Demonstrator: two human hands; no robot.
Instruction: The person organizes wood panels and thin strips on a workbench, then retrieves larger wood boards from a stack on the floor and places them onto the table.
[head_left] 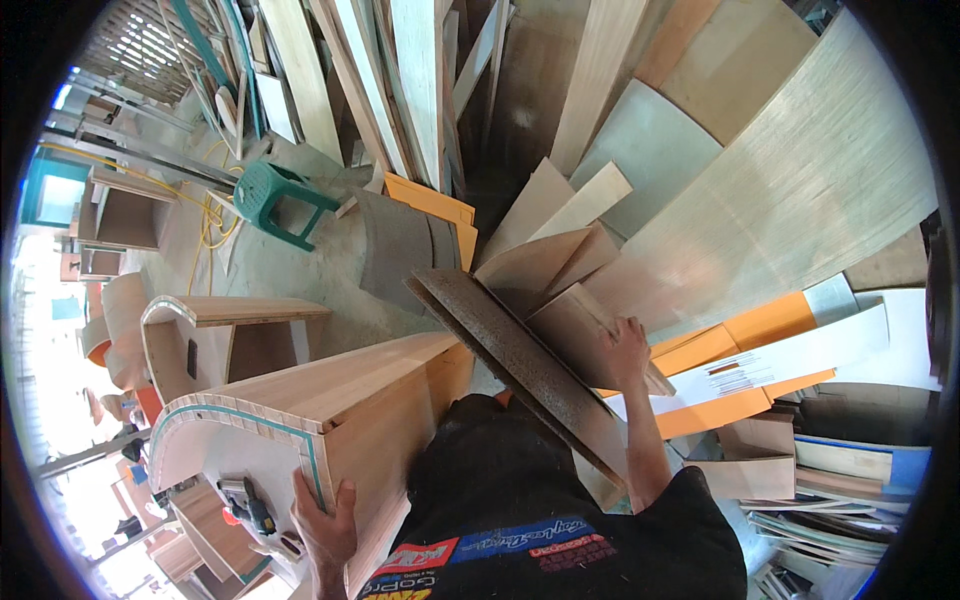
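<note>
A pale wooden cabinet (385, 390) with a rounded end stands at my left side, a green line running along its edge. My left hand (325, 520) straddles the corner of this cabinet, fingers on one side and thumb on the other. To my right, my right hand (627, 352) grips the upper edge of a brown wooden board (570, 325), which leans among other offcuts. Some of its fingers are hidden. Between that board and my body slants a dark speckled panel (520, 355), which neither hand touches. On the cabinet's white end lies a dark power tool (247, 507).
A second rounded cabinet (260, 310) stands beyond the first. Farther off are a green plastic stool (275, 198) and a yellow cord (208, 225). A large sheet (780, 170) and orange panels (770, 320) lie at right. Tall planks (415, 80) lean at the back.
</note>
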